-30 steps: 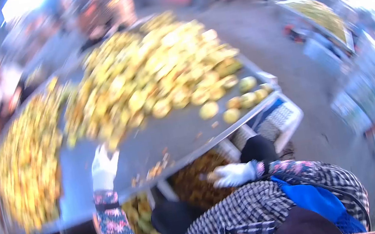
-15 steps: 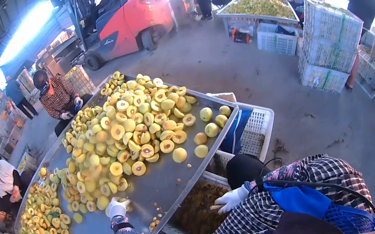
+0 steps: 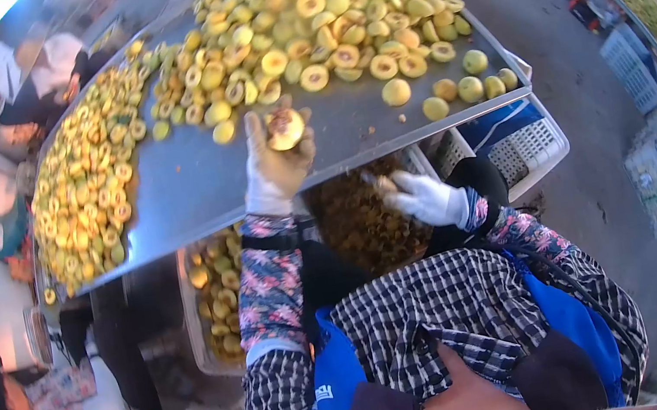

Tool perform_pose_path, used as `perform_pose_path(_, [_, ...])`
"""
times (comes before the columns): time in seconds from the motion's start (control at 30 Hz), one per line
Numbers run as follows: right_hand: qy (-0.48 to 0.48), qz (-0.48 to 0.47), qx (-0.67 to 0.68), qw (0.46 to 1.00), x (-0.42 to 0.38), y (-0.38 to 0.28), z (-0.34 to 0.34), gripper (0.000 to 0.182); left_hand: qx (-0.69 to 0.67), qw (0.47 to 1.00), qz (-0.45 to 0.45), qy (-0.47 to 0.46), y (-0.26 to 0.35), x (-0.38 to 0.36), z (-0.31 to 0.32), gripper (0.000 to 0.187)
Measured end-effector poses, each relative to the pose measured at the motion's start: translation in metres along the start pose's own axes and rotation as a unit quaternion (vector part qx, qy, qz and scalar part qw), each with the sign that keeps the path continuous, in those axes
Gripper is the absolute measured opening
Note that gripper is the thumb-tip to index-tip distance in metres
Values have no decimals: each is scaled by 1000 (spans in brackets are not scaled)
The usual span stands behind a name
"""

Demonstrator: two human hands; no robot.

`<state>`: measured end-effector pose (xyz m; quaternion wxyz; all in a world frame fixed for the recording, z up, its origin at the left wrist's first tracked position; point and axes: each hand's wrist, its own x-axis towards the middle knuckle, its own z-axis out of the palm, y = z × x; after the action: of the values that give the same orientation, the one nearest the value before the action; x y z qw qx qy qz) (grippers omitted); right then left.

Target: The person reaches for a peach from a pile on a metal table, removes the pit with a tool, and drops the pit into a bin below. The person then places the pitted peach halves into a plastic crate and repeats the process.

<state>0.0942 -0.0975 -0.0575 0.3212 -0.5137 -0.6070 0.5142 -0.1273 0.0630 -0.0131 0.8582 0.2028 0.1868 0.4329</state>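
In my gloved left hand (image 3: 274, 171), raised over the near edge of the metal table (image 3: 202, 188), is a yellow peach half (image 3: 286, 131), its reddish-brown pit cavity facing up. The fingers curl around its sides. My gloved right hand (image 3: 433, 200) is lower and to the right, closed on a small tool with a tan handle (image 3: 384, 184); its tip looks metallic and is blurred. Beneath that hand sits a container of brown scraps (image 3: 364, 229). A large heap of peach halves (image 3: 315, 27) covers the table's far side.
More cut halves (image 3: 83, 182) lie along the table's left end. Below the table, a crate of peach halves (image 3: 218, 299) stands left of my legs and a white crate (image 3: 525, 148) to the right. Co-workers sit at the far left and a person (image 3: 74, 408) at lower left.
My left hand has come up from the tabletop and now holds a peach half with its cavity showing. The view has swung left and down. My right hand still holds the tool.
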Motion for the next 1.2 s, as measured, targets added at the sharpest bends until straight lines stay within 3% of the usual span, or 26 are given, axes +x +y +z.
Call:
perform_pose_path(0.03, [40, -96, 22, 994, 5, -3, 1, 27, 35, 999, 32, 22, -11, -5, 10, 71])
perform_pose_path(0.13, [54, -77, -82, 992, 9, -48, -11, 26, 80, 992, 85, 42, -39, -17, 24, 80])
perform_pose_path(0.23, [128, -131, -176, 967, 20, -63, -8, 26, 112, 982, 130, 73, -53, -23, 40, 83])
perform_pose_path(0.3, [177, -245, -246, 921, 27, -61, -6, 25, 131, 977, 152, 72, -59, -24, 49, 83])
perform_pose_path(0.33, [179, -205, -186, 944, 23, -74, -3, 25, 133, 972, 180, 74, -62, -24, 54, 82])
perform_pose_path(0.43, [187, -260, -224, 920, 26, -72, 1, 25, 150, 960, 222, 77, -70, -24, 62, 82])
perform_pose_path(0.47, [185, -190, -171, 949, 23, -80, 4, 24, 165, 954, 237, 77, -71, -22, 58, 83])
perform_pose_path(0.67, [166, -194, -203, 945, 20, -77, 9, 24, 239, 924, 280, 104, -75, -27, 62, 84])
perform_pose_path(0.83, [130, -219, -275, 927, 24, -60, -5, 26, 258, 937, 223, 76, -68, -28, 53, 85])
perform_pose_path(0.9, [53, -144, -192, 969, 23, -57, -9, 27, 253, 948, 182, 70, -71, -29, 53, 85])
perform_pose_path(0.93, [1, -56, -95, 994, 23, -61, -10, 30, 215, 958, 177, 76, -73, -28, 51, 82])
perform_pose_path(0.97, [1, -54, -95, 994, 22, -62, -9, 30, 177, 966, 172, 82, -75, -27, 50, 79])
perform_pose_path(1.03, [-65, 14, 119, 991, 18, -63, -7, 33, 109, 975, 156, 115, -80, -26, 55, 75])
perform_pose_path(1.07, [-61, 26, 128, 990, 18, -61, -3, 34, 41, 979, 141, 145, -82, -27, 56, 71])
perform_pose_path(1.2, [-130, 46, 229, 963, 17, -50, -5, 31, 18, 984, 89, 153, -82, -32, 48, 68])
